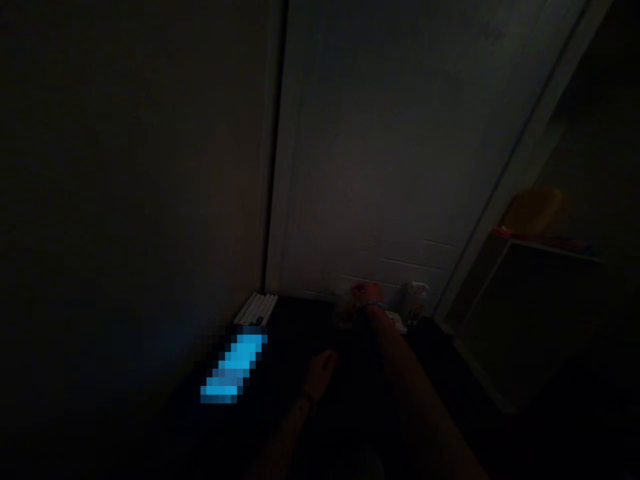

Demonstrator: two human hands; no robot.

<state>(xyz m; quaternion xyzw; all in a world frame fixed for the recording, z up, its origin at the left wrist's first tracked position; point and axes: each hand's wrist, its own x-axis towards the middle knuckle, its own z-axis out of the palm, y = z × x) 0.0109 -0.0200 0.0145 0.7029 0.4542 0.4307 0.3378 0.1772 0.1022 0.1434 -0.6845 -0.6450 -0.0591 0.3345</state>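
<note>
My right hand point(369, 293), with a band at the wrist, reaches to the back of a dark tabletop near the wall. Its fingers are bent and drawn together. Just below and left of them is a pale see-through thing point(345, 312), perhaps a bag or cup; contact is too dark to confirm. A small white item point(397, 322) lies right of that wrist, beside an upright pale pack point(416, 303). Nearer to me, my left hand point(323, 370) is low over the dark surface, fingers curled; whatever they may hold is hidden.
A phone-like glowing blue screen point(235, 363), pixelated, lies at the left. Behind it sits a row of several white sticks point(256, 309). A pale wall panel point(390, 147) rises behind the table point(295, 317). At right stands a shelf unit point(500, 287) with a yellow-orange object point(534, 208) on top.
</note>
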